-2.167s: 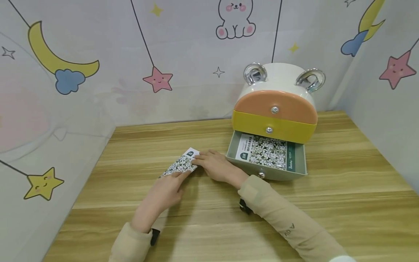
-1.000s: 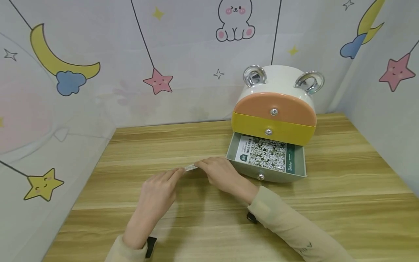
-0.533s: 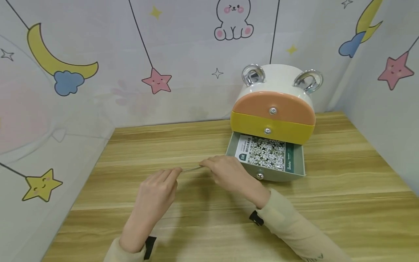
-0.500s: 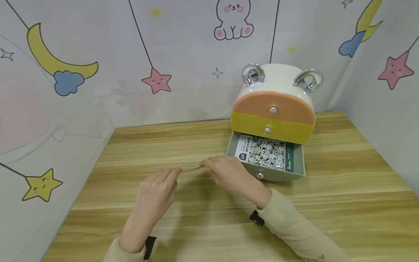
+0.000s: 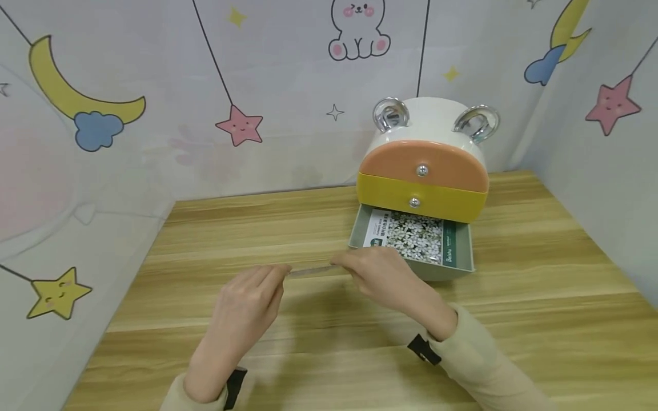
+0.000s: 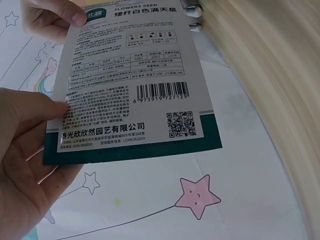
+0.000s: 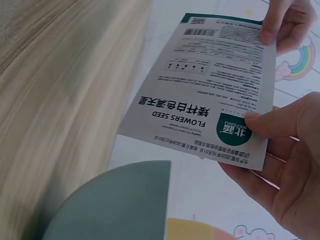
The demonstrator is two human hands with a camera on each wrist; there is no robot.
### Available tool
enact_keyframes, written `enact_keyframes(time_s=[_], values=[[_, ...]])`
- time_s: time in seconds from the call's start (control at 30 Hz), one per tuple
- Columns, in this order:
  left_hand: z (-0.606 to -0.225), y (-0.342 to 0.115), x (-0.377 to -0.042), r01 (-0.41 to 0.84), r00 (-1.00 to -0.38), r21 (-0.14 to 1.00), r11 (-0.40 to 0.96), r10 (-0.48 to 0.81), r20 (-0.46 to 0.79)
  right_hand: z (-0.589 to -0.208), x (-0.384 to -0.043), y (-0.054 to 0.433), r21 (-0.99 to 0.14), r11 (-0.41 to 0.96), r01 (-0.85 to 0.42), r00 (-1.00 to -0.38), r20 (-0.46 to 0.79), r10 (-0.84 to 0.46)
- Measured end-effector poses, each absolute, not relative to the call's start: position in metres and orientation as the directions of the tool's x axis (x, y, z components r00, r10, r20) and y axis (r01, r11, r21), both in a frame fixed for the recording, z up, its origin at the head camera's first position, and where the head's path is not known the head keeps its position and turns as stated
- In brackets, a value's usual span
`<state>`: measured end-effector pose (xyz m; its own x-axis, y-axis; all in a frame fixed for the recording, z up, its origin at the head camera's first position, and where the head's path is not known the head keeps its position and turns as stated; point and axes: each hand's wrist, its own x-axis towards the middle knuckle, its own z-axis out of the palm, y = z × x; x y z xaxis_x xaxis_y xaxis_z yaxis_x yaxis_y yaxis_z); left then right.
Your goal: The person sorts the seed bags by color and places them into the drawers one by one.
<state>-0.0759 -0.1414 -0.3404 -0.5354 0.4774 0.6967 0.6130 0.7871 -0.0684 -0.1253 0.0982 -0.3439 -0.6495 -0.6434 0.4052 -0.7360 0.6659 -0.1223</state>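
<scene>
A flat flower seed packet (image 5: 311, 271) is held up between both hands, seen nearly edge-on in the head view. In the left wrist view the seed packet (image 6: 125, 75) shows its printed back, with a barcode and a dark green band. My left hand (image 5: 245, 302) pinches the banded end by its side edge. Near the green logo, my right hand (image 5: 382, 278) pinches the other end, its thumb on the printed face in the right wrist view. Just beyond the right hand, a second seed packet (image 5: 413, 235) lies face up in the pulled-out grey-green drawer (image 5: 466, 257), picturing white flowers.
The drawer belongs to a small cabinet (image 5: 437, 117) with a white top, chrome ear loops, and orange and yellow drawers pushed in. It stands on the wood-grain table (image 5: 231, 228) at the back right. A printed curtain (image 5: 298, 68) closes off the back and sides.
The packet, first near the tabletop with its flower face up, has been lifted and tilted edge-on. Both hands now pinch its ends; the right hand has shifted right, overlapping the drawer's front.
</scene>
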Motion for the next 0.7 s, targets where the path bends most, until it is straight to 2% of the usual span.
enact_keyframes(time_s=[0.23,0.7], values=[[-0.334,-0.138,-0.073,0.636,-0.553,-0.057,0.769,0.506,0.662,-0.335,-0.112,0.111,-0.111,0.671,-0.733,-0.651,0.403,-0.644],[-0.336,-0.115,-0.073,0.717,-0.523,-0.057,0.695,0.589,0.616,-0.314,-0.083,0.146,-0.011,0.721,-0.692,-0.681,0.34,-0.649]])
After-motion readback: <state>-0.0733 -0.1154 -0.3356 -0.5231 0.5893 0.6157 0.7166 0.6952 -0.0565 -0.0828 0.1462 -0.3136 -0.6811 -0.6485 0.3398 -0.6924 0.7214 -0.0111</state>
